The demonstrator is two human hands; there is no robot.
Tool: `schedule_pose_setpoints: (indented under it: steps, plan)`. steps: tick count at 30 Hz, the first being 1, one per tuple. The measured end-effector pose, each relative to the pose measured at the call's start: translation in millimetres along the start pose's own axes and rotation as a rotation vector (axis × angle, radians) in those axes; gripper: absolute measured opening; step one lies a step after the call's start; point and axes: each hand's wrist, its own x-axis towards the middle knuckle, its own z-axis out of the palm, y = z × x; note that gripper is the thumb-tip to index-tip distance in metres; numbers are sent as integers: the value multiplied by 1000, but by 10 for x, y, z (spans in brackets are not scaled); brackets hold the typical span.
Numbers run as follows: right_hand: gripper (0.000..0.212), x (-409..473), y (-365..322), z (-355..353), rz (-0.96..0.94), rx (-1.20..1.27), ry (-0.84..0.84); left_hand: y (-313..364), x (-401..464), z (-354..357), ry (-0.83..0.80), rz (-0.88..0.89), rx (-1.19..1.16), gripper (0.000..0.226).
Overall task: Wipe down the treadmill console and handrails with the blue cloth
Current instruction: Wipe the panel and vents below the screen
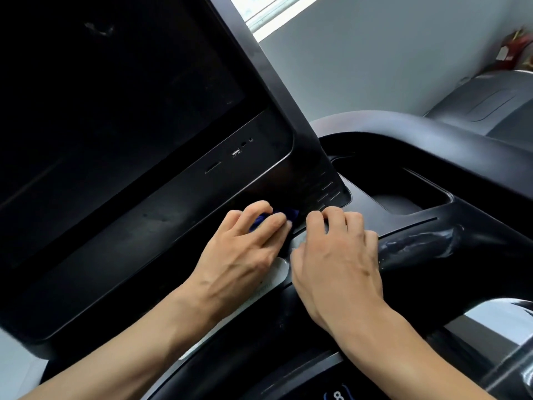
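Both forearms reach in low, left hand point(245, 243) bunching the blue cloth point(261, 219) under curled fingers against the console point(161, 226) bottom edge, right hand point(337, 255) empty, fingers bent, bracing beside it, so I'd press firmly and sweep along that seam.

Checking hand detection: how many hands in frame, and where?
2. Left hand presses the blue cloth below the console screen; right hand rests beside it, by the handrail.

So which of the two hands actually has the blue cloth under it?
The left hand: blue cloth shows between and beyond its fingers, low on the console. The right hand rests beside it with no cloth visible.
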Motion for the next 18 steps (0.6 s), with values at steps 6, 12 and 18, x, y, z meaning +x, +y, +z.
schedule_pose_setpoints:
  steps: [6,12,18]
  plan:
    - [26,9,-6,-18,18,5,-1,-36,-30,-45,-114,57,-10,45]
    - [34,11,-34,-65,57,35,-33,-86,71,-55,-248,117,35,53]
    - [60,15,-14,-59,210,-26,-106,-69,46,-133,-321,129,-24,59]
